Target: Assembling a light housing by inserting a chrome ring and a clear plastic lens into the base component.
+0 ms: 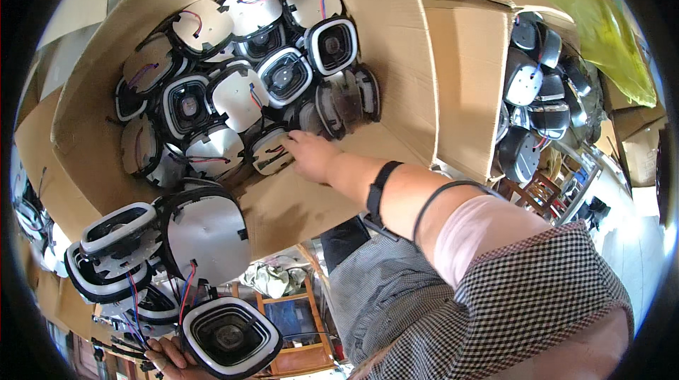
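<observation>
My right hand (308, 156) reaches into a large cardboard box (393, 33), its fingers closed on the edge of a silver-backed unit (271, 149) at the near side of the pile. These units are rounded squares with black rims; a white-ringed one (286, 76) shows its dark, hollow front. Red and blue wires trail from several backs. At the lower left, my left hand (170, 357) grips the wires of a hanging bunch of the same units, one (230, 337) facing up beside its fingers and a silver-backed one (206, 238) above. Part of this hand is hidden.
A second cardboard box (467, 76) on the right holds more silver and black units (525, 77). Yellow-green plastic sheeting (576, 19) lies beyond it. Below the big box stands a wooden chair frame (293, 323). More units (28, 200) show at the far left.
</observation>
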Demonstrator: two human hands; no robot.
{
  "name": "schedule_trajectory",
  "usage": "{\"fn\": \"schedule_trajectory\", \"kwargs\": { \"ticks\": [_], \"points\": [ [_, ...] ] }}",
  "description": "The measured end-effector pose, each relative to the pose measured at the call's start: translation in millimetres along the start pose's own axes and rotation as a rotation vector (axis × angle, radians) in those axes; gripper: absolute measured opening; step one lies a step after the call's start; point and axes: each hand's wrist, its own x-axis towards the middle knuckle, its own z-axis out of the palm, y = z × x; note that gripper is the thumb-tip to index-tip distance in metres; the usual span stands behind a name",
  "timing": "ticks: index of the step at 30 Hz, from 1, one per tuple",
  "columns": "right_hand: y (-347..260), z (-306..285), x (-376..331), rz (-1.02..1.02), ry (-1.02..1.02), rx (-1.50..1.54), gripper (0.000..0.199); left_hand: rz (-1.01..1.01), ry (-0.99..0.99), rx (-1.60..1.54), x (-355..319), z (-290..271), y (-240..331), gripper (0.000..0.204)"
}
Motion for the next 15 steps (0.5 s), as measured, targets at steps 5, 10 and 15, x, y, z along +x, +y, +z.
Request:
{"fn": "schedule_trajectory", "kwargs": {
  "ticks": [5, 10, 15],
  "points": [
    [-14.9, 26.2, 22.2, 0.135, -0.203, -0.121, 0.041, -0.079, 0.050, 0.012, -10.3, 15.8, 1.5, 0.021],
    [-3.1, 37.5, 26.4, 0.037, -0.242, -0.132, 0.035, -0.134, 0.113, 0.100, -18.4, 24.0, -3.5, 0.028],
    [-11.5, -27.2, 28.2, -0.196, -0.680, -0.544, 0.033, -0.100, 0.052, -0.040, -26.0, 17.6, -14.8, 0.018]
  ]
}}
